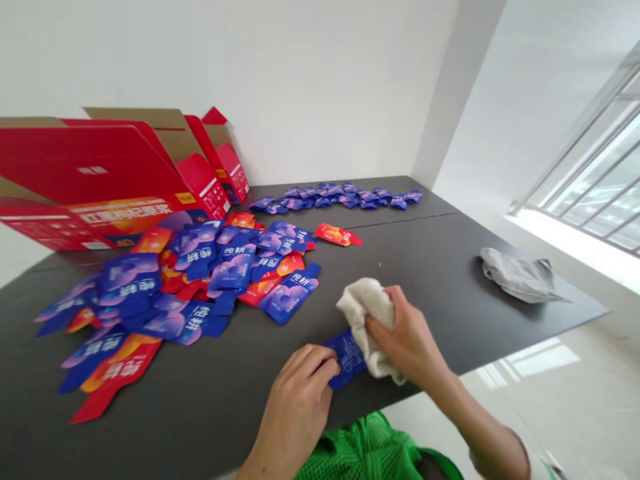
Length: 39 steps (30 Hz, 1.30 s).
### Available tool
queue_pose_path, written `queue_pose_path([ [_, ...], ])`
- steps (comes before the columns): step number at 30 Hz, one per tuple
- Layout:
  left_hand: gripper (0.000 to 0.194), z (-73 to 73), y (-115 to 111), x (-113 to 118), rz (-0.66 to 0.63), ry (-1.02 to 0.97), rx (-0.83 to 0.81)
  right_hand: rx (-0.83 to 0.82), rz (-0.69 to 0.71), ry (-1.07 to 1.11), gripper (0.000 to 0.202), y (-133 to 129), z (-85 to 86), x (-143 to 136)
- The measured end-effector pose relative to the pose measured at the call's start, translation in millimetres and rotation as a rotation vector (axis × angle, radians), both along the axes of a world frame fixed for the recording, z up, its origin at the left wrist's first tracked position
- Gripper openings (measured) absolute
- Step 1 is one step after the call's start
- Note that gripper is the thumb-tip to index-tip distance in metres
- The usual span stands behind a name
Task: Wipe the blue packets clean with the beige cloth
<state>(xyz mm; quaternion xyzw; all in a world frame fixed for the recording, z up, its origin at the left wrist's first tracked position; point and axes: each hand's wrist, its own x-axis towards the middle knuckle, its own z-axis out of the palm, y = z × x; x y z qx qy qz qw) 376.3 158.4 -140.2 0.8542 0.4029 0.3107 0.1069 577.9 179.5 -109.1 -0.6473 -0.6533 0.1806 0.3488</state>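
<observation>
A blue pouch [350, 359] lies flat near the table's front edge. My left hand [303, 393] has its curled fingers closed on the pouch's left end, holding it against the table. In my right hand [407, 333] is a bunched white cloth [367, 313], pressed over the right end of that pouch and hiding part of it. Just beyond my hands lies another blue pouch [290, 295], at the edge of a loose pile of blue and red pouches [193, 250]. One red pouch [337, 235] rests apart from the pile.
Open red cardboard boxes [120, 167] stand at the back left against the wall. A long row of blue pouches [333, 195] runs along the table's far edge. On the right, a grey cloth [517, 273] lies on the dark table [425, 260].
</observation>
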Motion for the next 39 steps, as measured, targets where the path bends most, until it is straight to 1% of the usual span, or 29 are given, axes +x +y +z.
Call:
queue_pose_path([
  [2,0.027,0.7,-2,1,0.024,0.011,-0.021,0.014,0.158,-0.136,0.03,-11,-2.6,-18],
  [3,0.026,1.2,-2,1,0.033,0.006,-0.036,0.015,0.204,-0.202,0.03,-13,-3.5,-22],
  [4,0.025,1.5,-3,2,0.037,-0.007,-0.054,0.008,0.214,-0.263,0.029,-12,-3.8,-24],
  [5,0.024,1.8,-3,2,0.038,-0.025,-0.075,-0.011,0.18,-0.32,0.026,-10,-3.5,-23],
  [8,0.022,2.0,-4,5,0.03,-0.091,-0.135,-0.084,-0.002,-0.445,0.02,-1,-0.7,-17],
  [9,0.022,2.0,-4,6,0.03,-0.106,-0.147,-0.092,-0.025,-0.459,0.02,0,0.1,-17],
  [10,0.022,2.0,-5,7,0.033,-0.117,-0.157,-0.091,-0.008,-0.455,0.02,-1,0.4,-18],
  [13,0.022,1.5,-6,7,0.047,-0.122,-0.172,-0.055,0.153,-0.406,0.026,-7,0.4,-22],
  [14,0.022,1.3,-7,7,0.051,-0.121,-0.174,-0.055,0.18,-0.404,0.026,-7,0.7,-22],
  [15,0.022,1.1,-8,7,0.051,-0.12,-0.174,-0.064,0.164,-0.419,0.025,-6,1.4,-21],
  [18,0.022,0.5,-9,7,0.061,-0.123,-0.167,-0.114,0.001,-0.512,0.02,2,5.2,-15],
  [19,0.022,0.4,-9,7,0.07,-0.12,-0.165,-0.118,-0.022,-0.535,0.019,3,6.3,-14],
  [20,0.022,0.5,-10,8,0.078,-0.116,-0.165,-0.112,-0.002,-0.544,0.019,4,7.0,-15],
  [23,0.022,0.7,-10,9,0.095,-0.107,-0.182,-0.072,0.2,-0.515,0.024,0,6.6,-19],
  [24,0.022,0.7,-10,8,0.096,-0.107,-0.189,-0.073,0.24,-0.503,0.025,0,6.3,-20],
  [25,0.022,0.5,-10,8,0.094,-0.108,-0.195,-0.085,0.236,-0.501,0.025,1,6.1,-20],
  [26,0.022,0.2,-10,8,0.09,-0.11,-0.197,-0.109,0.193,-0.512,0.025,2,6.3,-20],
  [28,0.022,-0.3,-10,8,0.086,-0.111,-0.198,-0.157,0.061,-0.552,0.022,7,7.5,-18],
  [29,0.022,-0.4,-11,8,0.09,-0.11,-0.199,-0.162,0.021,-0.571,0.021,8,8.2,-18],
  [30,0.022,-0.3,-11,8,0.094,-0.107,-0.202,-0.152,0.024,-0.579,0.02,8,8.9,-18],
  [31,0.022,0.0,-11,8,0.101,-0.103,-0.207,-0.132,0.073,-0.574,0.021,7,9.3,-20],
  [33,0.021,1.1,-10,9,0.112,-0.096,-0.216,-0.088,0.217,-0.546,0.024,2,9.4,-23],
  [34,0.021,1.6,-10,9,0.113,-0.095,-0.22,-0.084,0.267,-0.533,0.025,1,9.3,-24],
  [35,0.021,2.1,-10,9,0.112,-0.096,-0.222,-0.093,0.275,-0.53,0.025,1,9.3,-25],
  [36,0.021,2.4,-10,9,0.112,-0.099,-0.221,-0.112,0.239,-0.54,0.024,2,9.4,-24],
  [39,0.022,2.7,-10,10,0.119,-0.106,-0.212,-0.169,0.044,-0.589,0.02,10,10.4,-20],
])
